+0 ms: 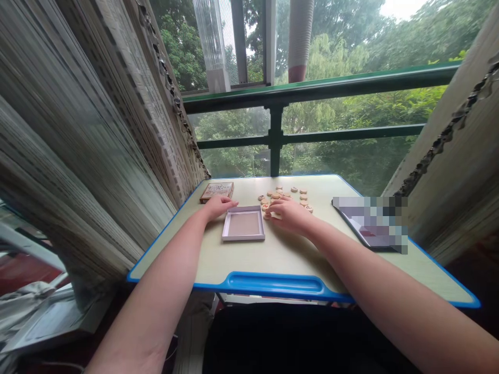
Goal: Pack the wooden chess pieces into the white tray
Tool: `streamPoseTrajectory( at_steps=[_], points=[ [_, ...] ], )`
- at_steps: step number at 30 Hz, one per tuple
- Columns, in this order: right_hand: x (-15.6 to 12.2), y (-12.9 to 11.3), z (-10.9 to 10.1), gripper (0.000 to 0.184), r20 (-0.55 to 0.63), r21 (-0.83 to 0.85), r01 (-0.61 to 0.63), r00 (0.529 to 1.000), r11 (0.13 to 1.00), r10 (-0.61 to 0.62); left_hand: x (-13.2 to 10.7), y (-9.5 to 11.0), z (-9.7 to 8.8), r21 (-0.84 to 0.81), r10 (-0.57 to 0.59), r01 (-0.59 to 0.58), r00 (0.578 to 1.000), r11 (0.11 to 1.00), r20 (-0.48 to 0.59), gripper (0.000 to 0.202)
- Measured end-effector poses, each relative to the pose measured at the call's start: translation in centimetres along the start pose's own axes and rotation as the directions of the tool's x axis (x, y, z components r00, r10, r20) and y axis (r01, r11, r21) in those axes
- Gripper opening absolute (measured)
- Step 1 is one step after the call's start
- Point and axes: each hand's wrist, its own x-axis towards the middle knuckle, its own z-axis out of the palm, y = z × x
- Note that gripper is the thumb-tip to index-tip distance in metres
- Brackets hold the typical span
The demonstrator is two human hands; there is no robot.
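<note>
My left hand point(219, 207) rests at the back left corner of a shallow, pale lilac open box point(244, 238), which has a bare bottom. Its fingers stretch out to the right along the rim, not wrapped round anything. Just right of the box, my right hand point(291, 214) reaches in among the round wooden Chinese chess pieces point(276, 196). Its thumb and fingertips close at one small piece point(267, 216) beside the box's right wall. Several pieces lie behind and under this hand, partly hidden; some show red characters.
A flat decorated box point(217, 191) lies at the table's back left. To the right is a dark-edged tablet-like device point(364, 228), partly pixelated. The pale table point(304, 259) has a blue rim and a blue front groove point(275, 283). Curtains point(117, 104) and a green railing point(276, 135) stand around it.
</note>
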Motion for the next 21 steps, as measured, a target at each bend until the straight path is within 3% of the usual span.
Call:
streamPoseTrajectory(
  at_steps=[13, 18, 21],
  points=[
    [0.10, 0.14, 0.23, 0.013, 0.042, 0.024, -0.088, 0.995, 0.996, 0.087, -0.11, 0.01, -0.13, 0.007, -0.005, 0.005, 1.000, 1.000, 0.009, 0.043],
    [0.05, -0.24, -0.01, 0.016, 0.003, 0.066, -0.185, 0.983, 0.981, 0.185, -0.14, 0.01, -0.16, -0.008, -0.016, 0.017, 1.000, 1.000, 0.006, 0.045],
    [0.07, -0.33, -0.12, 0.017, -0.012, 0.066, -0.183, 0.983, 0.981, 0.184, -0.20, 0.09, -0.15, 0.004, -0.019, 0.019, 1.000, 1.000, -0.002, 0.047]
  ],
)
